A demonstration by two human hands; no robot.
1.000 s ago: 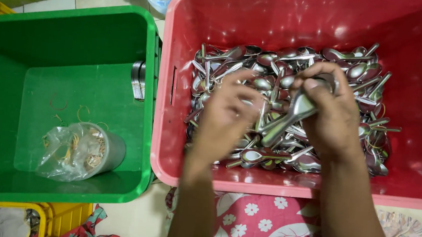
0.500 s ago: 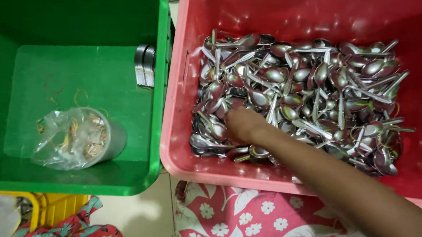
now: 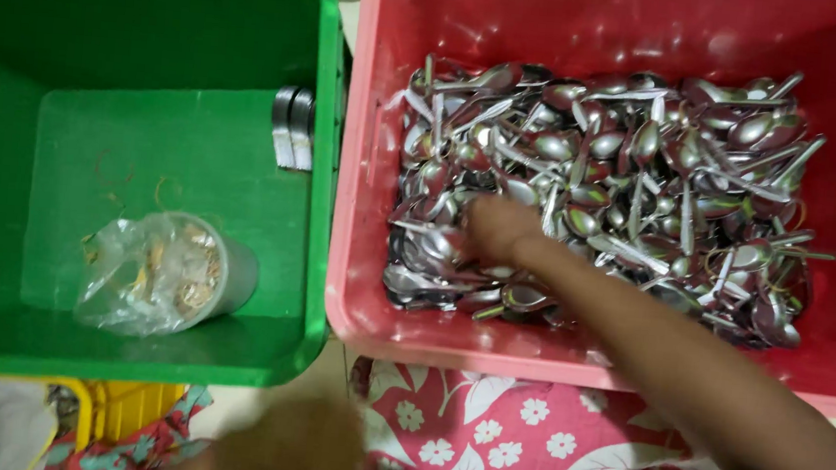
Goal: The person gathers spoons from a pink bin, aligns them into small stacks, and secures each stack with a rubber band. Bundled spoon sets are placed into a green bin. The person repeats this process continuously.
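A bare right hand (image 3: 500, 230) is reaching from the lower right of the frame into the middle of a pink rectangular plastic crate (image 3: 577, 362), which is filling the right half of the picture. The hand is lying knuckles-up on a heap of shiny steel spoons (image 3: 632, 172) that is covering most of the crate's floor; it is blurred and its fingers are curling down among the spoons at the left part of the heap, so I cannot tell whether they are closing on any of them.

At the bottom edge, left of centre, a blurred brown shape that looks like the left hand (image 3: 292, 449) is showing, too smeared to tell whether it is open or closed, and it is touching neither crate.

A green rectangular plastic crate (image 3: 325, 158) is occupying the left half of the frame, just beside the pink one. In its lower left part a small grey metal cup wrapped in clear crumpled plastic (image 3: 172, 270) is lying on its side. Two flat steel pieces (image 3: 292, 128) are resting against the green crate's right wall, near the upper middle of the frame.

A red cloth with white flowers (image 3: 521, 442) is lying below the pink crate, and a yellow plastic basket (image 3: 121, 411) is sitting at the lower left.
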